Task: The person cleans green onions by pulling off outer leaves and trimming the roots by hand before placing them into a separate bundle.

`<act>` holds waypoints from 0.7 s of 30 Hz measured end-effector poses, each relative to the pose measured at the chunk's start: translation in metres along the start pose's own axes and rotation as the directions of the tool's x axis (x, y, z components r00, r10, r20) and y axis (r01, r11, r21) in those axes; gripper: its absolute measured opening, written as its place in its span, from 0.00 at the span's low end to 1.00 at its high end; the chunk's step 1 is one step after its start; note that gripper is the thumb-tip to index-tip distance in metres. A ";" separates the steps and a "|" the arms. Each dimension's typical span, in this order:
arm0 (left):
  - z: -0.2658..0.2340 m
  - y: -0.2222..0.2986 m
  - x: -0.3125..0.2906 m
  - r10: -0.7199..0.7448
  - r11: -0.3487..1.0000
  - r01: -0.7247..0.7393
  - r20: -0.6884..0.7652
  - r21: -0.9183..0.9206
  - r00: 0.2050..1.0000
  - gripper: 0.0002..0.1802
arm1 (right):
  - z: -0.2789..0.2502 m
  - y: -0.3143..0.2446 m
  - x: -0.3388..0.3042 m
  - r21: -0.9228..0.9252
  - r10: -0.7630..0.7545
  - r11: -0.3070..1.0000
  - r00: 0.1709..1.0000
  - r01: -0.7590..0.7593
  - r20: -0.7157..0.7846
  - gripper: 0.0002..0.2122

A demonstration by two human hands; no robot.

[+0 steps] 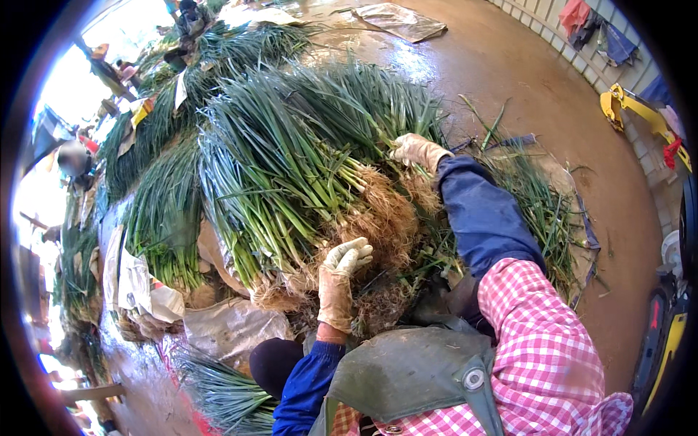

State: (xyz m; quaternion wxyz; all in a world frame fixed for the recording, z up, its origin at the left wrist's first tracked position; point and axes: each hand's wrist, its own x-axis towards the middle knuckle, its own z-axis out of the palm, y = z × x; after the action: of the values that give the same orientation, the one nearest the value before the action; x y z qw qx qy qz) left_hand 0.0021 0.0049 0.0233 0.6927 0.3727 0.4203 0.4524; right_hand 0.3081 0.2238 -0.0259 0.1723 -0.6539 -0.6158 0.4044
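Observation:
A big heap of green onions (283, 167) lies before me, leaves pointing away and brown, stringy roots (385, 218) toward me. My right hand (418, 151), in a dirty pale glove, is closed round some green onion stalks at the far right of the heap; roots hang below it. My left hand (343, 280), gloved as well, is raised beside the roots at the heap's near edge. Its fingers are stretched and a little bent, with nothing visible in them. A dark green apron (414, 374) covers my lap.
Loose leaves and trimmings (534, 211) litter a sheet to the right. More green onion bundles (167, 211) lie at the left, beside white sacks (142, 287); another bunch (225, 392) is at the lower left. A flat sack (403, 20) rests on the wet brown floor (494, 73).

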 end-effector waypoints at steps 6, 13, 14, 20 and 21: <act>0.019 -0.007 0.025 0.080 0.997 -0.080 0.034 -0.009 0.996 0.16 | -0.043 -0.060 -0.053 0.223 -0.333 0.895 0.910 0.388 -0.246 0.14; 0.032 0.005 0.034 0.059 0.995 -0.061 -0.029 -0.077 0.998 0.24 | -0.067 -0.129 -0.105 0.415 -0.606 0.659 0.769 0.628 -0.202 0.14; 0.013 -0.005 0.041 -0.062 0.969 0.057 -0.013 -0.242 0.998 0.26 | -0.053 -0.152 -0.120 0.514 -0.571 0.655 0.808 0.555 -0.145 0.14; 0.037 -0.013 0.031 -0.188 0.351 0.485 0.447 -0.801 0.875 0.25 | 0.087 -0.101 -0.163 0.709 -0.409 0.591 0.901 0.385 -0.148 0.12; 0.047 -0.005 0.024 -0.291 0.108 0.506 0.460 -0.856 0.839 0.21 | 0.097 -0.077 -0.173 0.752 -0.277 0.597 0.952 0.280 -0.134 0.11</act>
State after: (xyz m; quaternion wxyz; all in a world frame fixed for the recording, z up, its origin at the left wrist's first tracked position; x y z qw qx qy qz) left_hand 0.0530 0.0197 0.0304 0.8986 -0.2213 0.0735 0.3716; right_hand 0.1999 0.0483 0.0251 0.4933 -0.4167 -0.4815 0.5926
